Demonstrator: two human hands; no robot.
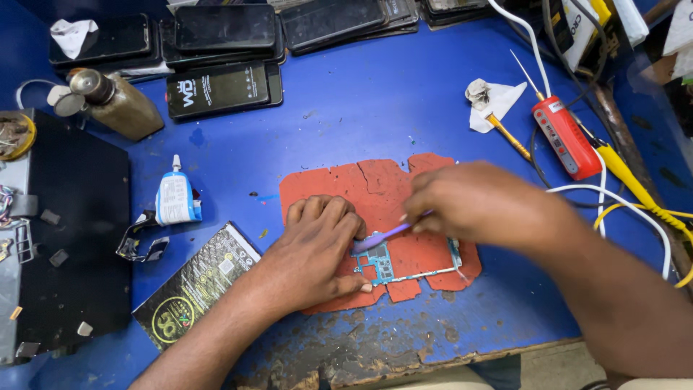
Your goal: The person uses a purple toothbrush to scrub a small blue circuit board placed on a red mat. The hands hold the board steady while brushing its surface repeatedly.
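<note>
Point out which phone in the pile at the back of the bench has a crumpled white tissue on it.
The far-left phone: its dark screen carries the crumpled tissue at its left end. The other phones' screens in the row are bare.

left hand [317,249] palm down, fingers curled under at the knuckles, thumb stretched out to the right, forearm running in from lower left; right hand [473,202] fingers pinched together, wrist raised, forearm running in from lower right.
</note>
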